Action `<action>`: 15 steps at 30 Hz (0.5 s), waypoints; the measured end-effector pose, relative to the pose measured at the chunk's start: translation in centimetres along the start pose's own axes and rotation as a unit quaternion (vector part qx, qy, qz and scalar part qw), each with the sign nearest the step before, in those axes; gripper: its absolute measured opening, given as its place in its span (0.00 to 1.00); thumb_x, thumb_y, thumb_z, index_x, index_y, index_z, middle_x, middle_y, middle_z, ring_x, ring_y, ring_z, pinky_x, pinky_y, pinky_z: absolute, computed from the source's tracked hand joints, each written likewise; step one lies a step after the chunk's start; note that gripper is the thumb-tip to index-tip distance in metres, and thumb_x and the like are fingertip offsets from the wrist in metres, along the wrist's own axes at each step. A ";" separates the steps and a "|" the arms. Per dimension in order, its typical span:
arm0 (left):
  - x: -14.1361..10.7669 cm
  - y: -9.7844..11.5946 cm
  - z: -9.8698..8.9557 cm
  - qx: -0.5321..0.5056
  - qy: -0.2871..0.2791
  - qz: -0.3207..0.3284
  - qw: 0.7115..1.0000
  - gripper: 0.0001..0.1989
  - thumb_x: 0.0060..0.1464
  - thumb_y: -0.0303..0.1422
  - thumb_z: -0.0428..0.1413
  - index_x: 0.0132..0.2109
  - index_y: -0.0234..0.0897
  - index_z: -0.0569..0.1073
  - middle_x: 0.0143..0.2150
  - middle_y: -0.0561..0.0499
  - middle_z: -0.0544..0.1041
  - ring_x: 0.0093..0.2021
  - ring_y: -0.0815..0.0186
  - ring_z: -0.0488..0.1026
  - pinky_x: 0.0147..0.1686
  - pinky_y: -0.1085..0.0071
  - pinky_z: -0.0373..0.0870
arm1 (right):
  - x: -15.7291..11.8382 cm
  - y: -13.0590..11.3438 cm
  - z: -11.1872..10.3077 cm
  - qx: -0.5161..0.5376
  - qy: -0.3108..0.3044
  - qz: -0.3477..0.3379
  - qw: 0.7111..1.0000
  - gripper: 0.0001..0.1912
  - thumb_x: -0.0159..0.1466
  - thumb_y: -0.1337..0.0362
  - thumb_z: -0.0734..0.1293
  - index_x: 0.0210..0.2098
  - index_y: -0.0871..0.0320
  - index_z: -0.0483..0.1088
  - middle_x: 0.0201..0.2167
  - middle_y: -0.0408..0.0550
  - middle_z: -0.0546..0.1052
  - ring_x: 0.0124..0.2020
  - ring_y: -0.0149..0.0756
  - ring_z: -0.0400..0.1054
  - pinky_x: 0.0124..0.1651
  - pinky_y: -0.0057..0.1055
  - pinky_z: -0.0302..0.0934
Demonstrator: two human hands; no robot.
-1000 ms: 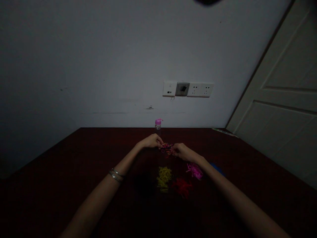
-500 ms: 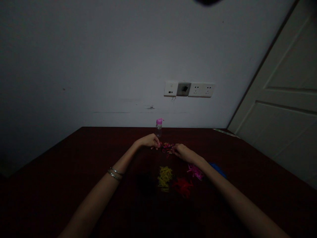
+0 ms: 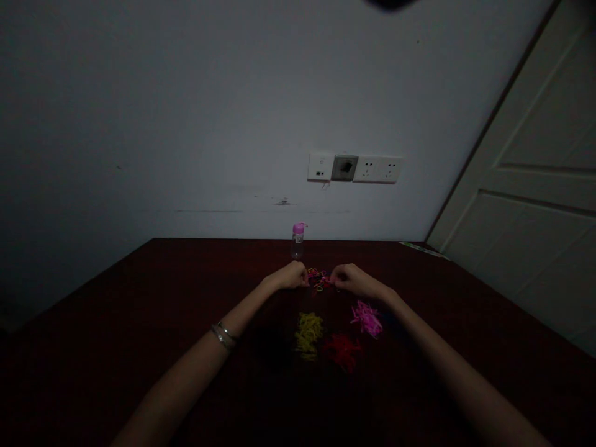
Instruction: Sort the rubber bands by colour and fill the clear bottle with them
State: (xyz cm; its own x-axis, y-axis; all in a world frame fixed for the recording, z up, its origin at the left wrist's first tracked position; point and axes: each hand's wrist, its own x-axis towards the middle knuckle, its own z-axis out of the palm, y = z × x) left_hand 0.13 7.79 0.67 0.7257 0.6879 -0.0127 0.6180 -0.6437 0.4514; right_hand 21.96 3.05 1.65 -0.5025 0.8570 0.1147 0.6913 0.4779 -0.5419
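Note:
A small mixed pile of coloured loops (image 3: 318, 278), like little rubber bands, lies on the dark table between my hands. My left hand (image 3: 293, 275) touches its left edge, fingers closed. At the right edge my right hand (image 3: 352, 279) has thumb and fingers pinched together. Whatever either pinch holds is too small and dark to make out. Nearer to me lie a yellow heap (image 3: 308, 336), a red heap (image 3: 343, 352) and a pink heap (image 3: 367, 319) of thin strips or bands.
Behind the pile stands a clear bottle (image 3: 297, 242) with a pink cap. The reddish-brown table (image 3: 209, 273) meets a wall with sockets (image 3: 376, 169). A pale door (image 3: 531, 205) is on the right, with a flat strip (image 3: 423, 249) near the back right corner.
My left hand has moved right and slightly down to the mixed pile. My right hand has shifted a little right, and its forearm now covers the blue heap and uncovers the pink one.

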 end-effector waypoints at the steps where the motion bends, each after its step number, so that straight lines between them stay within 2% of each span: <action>1: 0.1 0.1 0.1 0.019 0.005 -0.001 1.000 0.06 0.43 0.26 0.53 0.28 0.27 0.74 0.22 0.51 0.71 0.23 0.73 0.63 0.22 0.79 0.55 | -0.1 0.1 -0.4 0.025 0.000 0.007 1.000 0.09 0.53 0.70 0.59 0.29 0.64 0.70 0.23 0.46 0.72 0.25 0.28 0.62 0.27 0.23 0.55; 5: 0.2 0.5 0.5 0.092 0.011 0.010 0.996 0.07 0.45 0.25 0.49 0.26 0.29 0.71 0.22 0.50 0.69 0.21 0.74 0.60 0.21 0.77 0.53 | -0.5 0.4 -1.8 0.097 -0.025 0.046 0.994 0.10 0.52 0.67 0.60 0.30 0.65 0.70 0.21 0.46 0.71 0.21 0.28 0.62 0.24 0.23 0.55; 9: -0.1 0.6 0.3 0.124 -0.003 0.017 0.992 0.08 0.46 0.24 0.47 0.27 0.30 0.70 0.21 0.52 0.67 0.20 0.74 0.58 0.20 0.76 0.51 | -1.1 0.5 -2.6 0.121 -0.040 0.066 0.990 0.11 0.51 0.65 0.61 0.29 0.65 0.70 0.20 0.46 0.71 0.21 0.28 0.62 0.23 0.24 0.55; 12: -0.3 1.0 -0.5 0.078 -0.024 0.012 0.997 0.07 0.45 0.23 0.47 0.27 0.30 0.70 0.21 0.54 0.66 0.21 0.74 0.58 0.21 0.77 0.52 | -2.1 0.6 -3.2 0.090 -0.060 0.059 0.992 0.11 0.50 0.67 0.61 0.29 0.65 0.71 0.21 0.46 0.72 0.22 0.28 0.62 0.24 0.24 0.55; 15: -0.4 2.8 -1.0 0.005 -0.034 0.048 0.998 0.06 0.46 0.25 0.49 0.30 0.30 0.71 0.23 0.54 0.68 0.23 0.74 0.61 0.23 0.79 0.54 | -3.6 0.7 -3.6 0.033 -0.092 0.072 0.993 0.10 0.48 0.69 0.60 0.27 0.65 0.72 0.21 0.46 0.72 0.21 0.28 0.62 0.23 0.23 0.54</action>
State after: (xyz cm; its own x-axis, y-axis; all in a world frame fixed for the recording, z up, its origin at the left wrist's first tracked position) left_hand 1.25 6.09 2.85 0.8005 0.5985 -0.0310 0.5472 -0.7088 0.4451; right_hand 26.12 0.95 3.84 -0.4916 0.8629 -0.1174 0.7300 0.3349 -0.5958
